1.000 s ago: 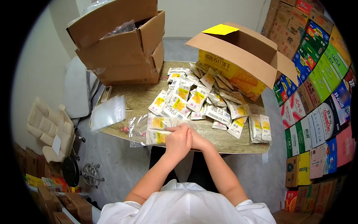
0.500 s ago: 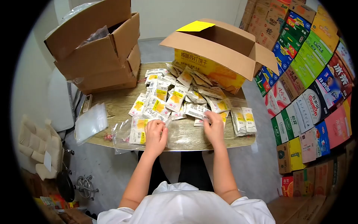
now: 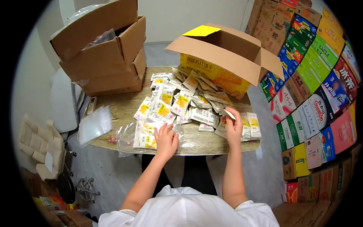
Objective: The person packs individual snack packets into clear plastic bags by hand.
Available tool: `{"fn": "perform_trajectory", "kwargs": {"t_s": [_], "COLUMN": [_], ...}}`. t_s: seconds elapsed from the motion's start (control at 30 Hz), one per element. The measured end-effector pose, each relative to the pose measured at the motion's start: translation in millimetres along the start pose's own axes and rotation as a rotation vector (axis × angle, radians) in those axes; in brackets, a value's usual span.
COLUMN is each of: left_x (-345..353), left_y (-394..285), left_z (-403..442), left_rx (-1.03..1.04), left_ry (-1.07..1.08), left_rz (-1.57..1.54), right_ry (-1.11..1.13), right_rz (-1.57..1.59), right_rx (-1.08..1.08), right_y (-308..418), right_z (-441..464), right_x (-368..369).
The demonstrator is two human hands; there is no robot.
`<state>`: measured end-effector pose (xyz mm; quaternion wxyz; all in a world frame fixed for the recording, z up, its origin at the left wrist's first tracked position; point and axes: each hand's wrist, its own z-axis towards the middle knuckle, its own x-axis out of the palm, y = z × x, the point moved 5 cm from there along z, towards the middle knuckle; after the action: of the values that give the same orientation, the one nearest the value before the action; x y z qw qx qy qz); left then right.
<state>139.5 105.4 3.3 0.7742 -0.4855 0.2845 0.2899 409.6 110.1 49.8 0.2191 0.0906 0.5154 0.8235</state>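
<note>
Packets [image 3: 181, 102] in a loose, overlapping heap mid-table, right in front of the yellow printed carton [image 3: 217, 77], flaps wide open; probably placed there for short reach from either hand. Left hand [image 3: 166, 140] palm down, fingers spread, over the right end of the near-left packets [image 3: 144, 140], seemingly for steadying light, slippery film. Contact pressure: cannot tell. Clear bag [image 3: 125, 137] around or under those packets, film showing on both sides; inside or merely on top, cannot tell. Lying flat near the table edge, close to the body, likely for easy access. Right hand [image 3: 234, 130] at the heap's near-right edge, thumb and fingers pinching a single packet [image 3: 230, 114], seen nearly edge-on; edge grip probably handy for thin wrappers and for keeping the printed face free. Just beside, at far right, bagged packets [image 3: 253, 125] side by side, apart from the loose heap, likely to avoid mixing. Spare clear bags [image 3: 96, 123] stacked flat at the table's left end, within left-side reach. Tall brown carton [image 3: 102, 72] behind, on the table [image 3: 196, 143], set back from the hands, presumably for keeping the front working area accessible.
</note>
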Motion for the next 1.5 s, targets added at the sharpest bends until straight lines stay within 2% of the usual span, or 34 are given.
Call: {"fn": "perform_trajectory", "kwargs": {"t_s": [0.07, 0.13, 0.2, 0.37, 0.6, 0.67, 0.7, 0.77, 0.83, 0.93, 1.0, 1.03, 1.07, 1.13, 1.23, 1.3, 1.4, 1.5], "left_x": [-6.0, -11.5, -14.7, -23.9, -24.9, -24.4, -24.7, -23.8, -27.0, -34.7, -24.5, -15.2, -17.3, -17.2, -16.4, -16.2, -12.8, -11.6], "left_y": [-0.7, -2.9, -5.8, -7.6, 6.0, 8.6, 10.1, 12.3, 8.9, -3.5, -8.2, -5.6, -6.9, -21.7, -23.7, -24.4, -20.8, -16.6], "left_z": [-0.2, -1.2, -3.2, -9.3, -13.1, -13.5, -13.9, -15.0, -14.6, -14.1, -14.1, -16.4, -17.7, -22.2, -22.6, -23.7, -26.2, -28.1], "left_rx": [-0.01, -0.016, -0.017, 0.013, -0.055, -0.068, -0.081, -0.112, -0.144, -0.224, -0.374, -0.44, -0.44, -0.526, -0.532, -0.53, -0.535, -0.516], "left_ry": [-0.027, -0.057, -0.048, -0.084, -0.123, -0.143, -0.166, -0.172, -0.179, -0.149, 0.044, 0.161, 0.161, 0.396, 0.345, 0.323, 0.325, 0.369], "left_rz": [-0.08, -0.163, -0.231, -0.265, -0.4, -0.424, -0.447, -0.455, -0.461, -0.467, -1.018, -1.181, -1.18, -1.224, -1.286, -1.34, -1.398, -1.411], "right_ry": [0.155, 0.233, 0.277, 0.269, 0.266, 0.251, 0.25, 0.276, 0.293, 0.356, 0.402, 0.475, 0.549, 0.564, 0.461, 0.421, 0.554, 0.543], "right_rz": [0.41, 0.496, 0.484, 0.224, 0.201, 0.51, 0.51, 0.492, 0.531, 0.602, 0.636, 0.679, 0.721, 0.728, 0.727, 0.716, 0.649, 0.595], "right_rx": [0.096, 0.149, 0.106, 0.074, 0.048, 0.348, 0.349, 0.506, 0.49, 0.437, 0.401, 0.431, 0.46, 0.444, 0.451, 0.545, 0.656, 0.577], "right_y": [9.7, 16.8, 10.9, 8.3, 7.0, -3.3, -5.5, -17.7, -10.7, 3.0, 11.4, 15.3, 18.0, 21.4, 24.7, 12.6, 6.6, 10.1], "right_z": [-14.6, -28.6, -37.1, -43.6, -49.2, -54.8, -56.0, -61.1, -62.9, -65.2, -66.7, -69.3, -72.0, -73.6, -74.6, -78.4, -87.1, -84.3], "right_x": [7.1, 11.3, 15.5, 19.0, 18.4, 21.0, 19.0, 16.7, 19.8, 31.3, 38.3, 43.7, 48.9, 54.9, 57.9, 61.0, 62.9, 62.6]}}
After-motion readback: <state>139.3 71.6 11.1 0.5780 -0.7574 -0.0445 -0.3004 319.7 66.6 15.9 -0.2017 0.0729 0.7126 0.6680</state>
